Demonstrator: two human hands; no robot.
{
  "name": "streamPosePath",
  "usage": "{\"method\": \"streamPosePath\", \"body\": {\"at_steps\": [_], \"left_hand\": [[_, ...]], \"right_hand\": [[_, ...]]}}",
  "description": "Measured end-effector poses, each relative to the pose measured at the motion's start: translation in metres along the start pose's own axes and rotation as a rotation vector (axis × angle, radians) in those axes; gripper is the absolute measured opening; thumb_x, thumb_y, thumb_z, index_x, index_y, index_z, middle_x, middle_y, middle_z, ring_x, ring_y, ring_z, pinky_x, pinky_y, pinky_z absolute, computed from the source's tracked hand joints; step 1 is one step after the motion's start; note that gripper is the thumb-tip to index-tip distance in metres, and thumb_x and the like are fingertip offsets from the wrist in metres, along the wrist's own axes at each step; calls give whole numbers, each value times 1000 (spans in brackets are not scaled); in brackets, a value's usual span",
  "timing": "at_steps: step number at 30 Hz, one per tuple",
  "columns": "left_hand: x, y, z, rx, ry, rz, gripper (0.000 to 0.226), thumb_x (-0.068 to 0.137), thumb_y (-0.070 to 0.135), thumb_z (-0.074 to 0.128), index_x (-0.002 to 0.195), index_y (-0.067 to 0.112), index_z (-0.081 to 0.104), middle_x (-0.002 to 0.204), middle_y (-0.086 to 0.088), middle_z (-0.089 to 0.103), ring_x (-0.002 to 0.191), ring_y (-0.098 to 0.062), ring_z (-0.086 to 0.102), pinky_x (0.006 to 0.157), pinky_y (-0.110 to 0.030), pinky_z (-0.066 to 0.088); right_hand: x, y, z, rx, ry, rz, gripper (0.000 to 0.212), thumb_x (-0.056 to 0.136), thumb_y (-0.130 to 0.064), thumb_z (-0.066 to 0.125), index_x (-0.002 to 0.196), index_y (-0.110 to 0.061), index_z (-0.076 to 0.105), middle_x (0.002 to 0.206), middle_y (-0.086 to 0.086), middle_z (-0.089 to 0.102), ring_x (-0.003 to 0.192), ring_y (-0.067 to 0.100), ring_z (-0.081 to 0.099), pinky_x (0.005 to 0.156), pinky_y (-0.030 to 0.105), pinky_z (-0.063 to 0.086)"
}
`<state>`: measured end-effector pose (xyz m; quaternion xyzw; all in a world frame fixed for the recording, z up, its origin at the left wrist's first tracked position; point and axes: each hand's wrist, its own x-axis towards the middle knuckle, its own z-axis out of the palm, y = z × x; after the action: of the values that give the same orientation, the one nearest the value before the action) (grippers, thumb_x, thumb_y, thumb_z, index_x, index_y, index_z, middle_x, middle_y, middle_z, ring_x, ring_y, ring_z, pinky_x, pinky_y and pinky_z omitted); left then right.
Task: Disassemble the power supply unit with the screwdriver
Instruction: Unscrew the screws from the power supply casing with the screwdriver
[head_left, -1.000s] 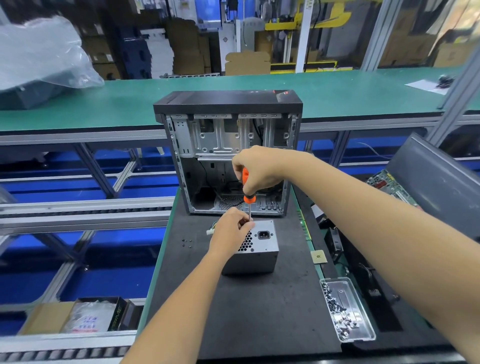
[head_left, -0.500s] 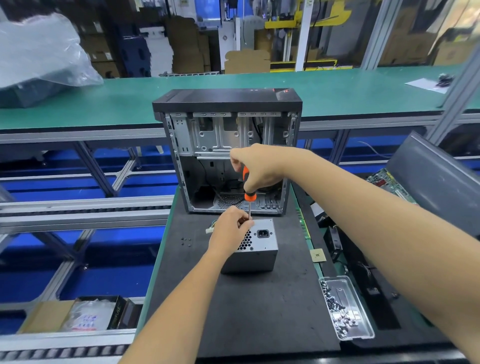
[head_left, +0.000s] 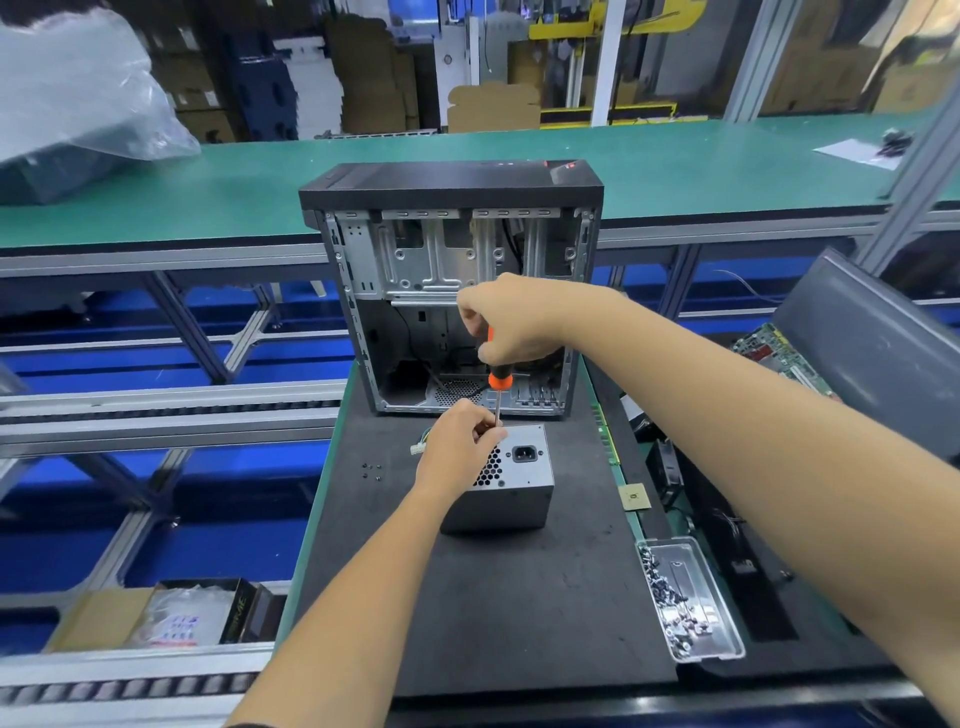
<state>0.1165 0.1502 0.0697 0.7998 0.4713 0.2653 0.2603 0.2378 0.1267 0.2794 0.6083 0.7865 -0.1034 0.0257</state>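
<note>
Right hand (head_left: 511, 322) stays wrapped round the orange screwdriver (head_left: 497, 375), shaft upright, barely shifted from a second ago, so this screw is probably still turning out. Left hand (head_left: 460, 447) keeps pinching at the tip, though the screw itself is hidden. The power supply unit (head_left: 511, 483) sits steady on the black mat (head_left: 467, 597), before the open computer case (head_left: 452, 291).

Scene evenly and brightly lit from overhead; shadows soft and faint. Mild glare seen on the clear plastic bag (head_left: 78, 88) and screw tray (head_left: 691, 603). Wide-angle bending noted at edges. Background slightly soft, centre sharp.
</note>
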Motion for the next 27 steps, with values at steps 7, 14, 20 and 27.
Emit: {"method": "streamPosePath", "body": {"at_steps": [7, 14, 20, 27], "left_hand": [[0, -2, 2, -45, 11, -9, 11, 86, 30, 66, 78, 30, 59, 82, 14, 52, 71, 2, 50, 62, -13, 35], [0, -1, 1, -13, 20, -1, 16, 87, 32, 65, 76, 36, 54, 81, 15, 52, 71, 1, 50, 59, -11, 33], [2, -2, 3, 0, 14, -9, 11, 87, 32, 65, 78, 28, 59, 82, 13, 51, 70, -1, 49, 59, -11, 32], [1, -1, 2, -4, 16, -1, 11, 87, 32, 65, 79, 27, 59, 81, 12, 51, 70, -3, 49, 60, -12, 34]], "right_hand": [[-1, 5, -1, 11, 21, -44, 23, 73, -10, 70, 90, -16, 56, 82, -5, 55, 72, 13, 51, 54, 25, 38], [3, 2, 4, -81, 50, 95, 32, 98, -34, 40, 78, -10, 48, 69, 9, 63, 44, 20, 65, 49, 27, 47], [3, 3, -2, -86, 11, -33, 16, 80, -13, 64, 95, -13, 56, 92, 2, 61, 83, 22, 59, 63, 30, 49], [0, -1, 2, -104, 22, 14, 28, 89, -38, 58, 87, -10, 57, 81, 7, 65, 69, 22, 66, 60, 34, 52]]}}
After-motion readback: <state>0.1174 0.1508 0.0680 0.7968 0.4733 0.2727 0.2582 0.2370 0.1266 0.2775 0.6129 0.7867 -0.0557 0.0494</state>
